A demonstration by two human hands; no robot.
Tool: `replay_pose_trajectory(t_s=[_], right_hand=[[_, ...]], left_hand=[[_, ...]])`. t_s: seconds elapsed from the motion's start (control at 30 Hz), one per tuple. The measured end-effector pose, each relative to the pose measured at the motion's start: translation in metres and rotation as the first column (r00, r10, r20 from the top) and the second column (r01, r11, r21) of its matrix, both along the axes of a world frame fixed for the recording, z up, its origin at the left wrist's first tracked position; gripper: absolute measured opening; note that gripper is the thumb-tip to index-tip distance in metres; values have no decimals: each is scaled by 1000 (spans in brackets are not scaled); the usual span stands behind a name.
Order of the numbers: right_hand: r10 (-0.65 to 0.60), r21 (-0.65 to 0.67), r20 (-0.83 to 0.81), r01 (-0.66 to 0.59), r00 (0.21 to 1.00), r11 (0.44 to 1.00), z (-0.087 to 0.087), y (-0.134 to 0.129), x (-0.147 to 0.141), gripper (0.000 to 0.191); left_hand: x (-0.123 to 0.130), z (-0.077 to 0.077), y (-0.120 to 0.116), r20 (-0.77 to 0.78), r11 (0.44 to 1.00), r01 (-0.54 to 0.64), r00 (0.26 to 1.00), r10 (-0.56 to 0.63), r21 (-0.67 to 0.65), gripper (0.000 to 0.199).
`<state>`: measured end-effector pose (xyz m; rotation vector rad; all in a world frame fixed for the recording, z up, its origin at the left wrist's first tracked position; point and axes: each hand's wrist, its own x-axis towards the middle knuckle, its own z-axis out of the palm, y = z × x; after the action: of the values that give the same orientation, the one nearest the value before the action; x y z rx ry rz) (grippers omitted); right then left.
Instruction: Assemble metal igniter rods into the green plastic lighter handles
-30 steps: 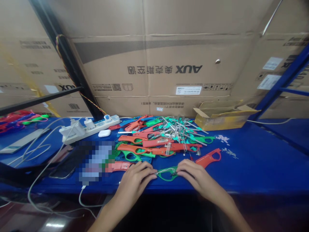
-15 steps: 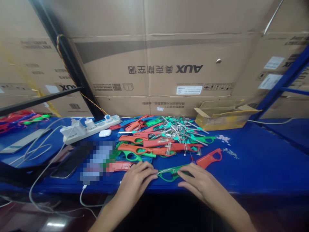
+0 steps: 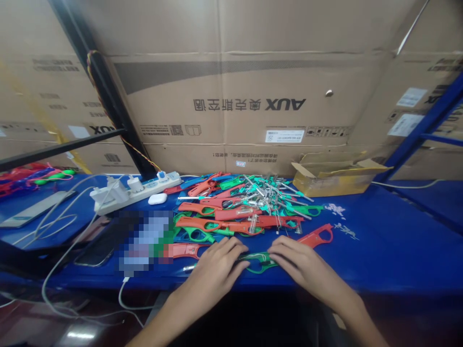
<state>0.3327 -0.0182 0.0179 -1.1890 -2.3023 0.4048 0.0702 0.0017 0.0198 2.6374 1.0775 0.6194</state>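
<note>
Green casing [image 3: 261,257] nr tbl edge [image 3: 383,285], pinched by L hand [image 3: 222,262], R hand [image 3: 303,261]; room R.

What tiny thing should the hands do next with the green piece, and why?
Maybe the right hand should press the pale wire into the green handle shell, since the wire shows uncovered and the left hand is at the shell's other end.

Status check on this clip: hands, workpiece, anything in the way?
Left hand and right hand at green casing, either side of its loop. Pale wire along it. Red casing close beyond right hand; parts pile behind.
</note>
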Motion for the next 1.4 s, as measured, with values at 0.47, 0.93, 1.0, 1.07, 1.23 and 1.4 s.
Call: replay_pose_trajectory(t_s=[0.47, 0.93, 1.0, 1.07, 1.23, 1.4], right_hand=[[33, 21, 392, -44, 919, 999, 30, 13, -23, 6], [-61, 202, 483, -44, 874, 978, 31, 15, -41, 11], [-62, 200, 498, -46, 865, 979, 33, 14, -42, 13], [-82, 203, 520, -29, 850, 979, 34, 13, -43, 14], [-140, 183, 595, 36, 792, 982, 35, 12, -48, 15], [-175, 174, 612, 85, 771, 981, 37, 10, -55, 12]], left_hand=[[9, -3, 1, 35, 999, -30, 999, 31, -40, 3], [6, -7, 4, 73, 998, -30, 997, 34, -55, 5], [5, -7, 3, 62, 998, -37, 997, 40, -46, 5], [5, -6, 2, 53, 998, -45, 997, 47, -42, 5], [4, -5, -1, 50, 998, -54, 997, 55, -21, 5], [6, -6, -4, 44, 997, -75, 996, 75, -15, 4]])
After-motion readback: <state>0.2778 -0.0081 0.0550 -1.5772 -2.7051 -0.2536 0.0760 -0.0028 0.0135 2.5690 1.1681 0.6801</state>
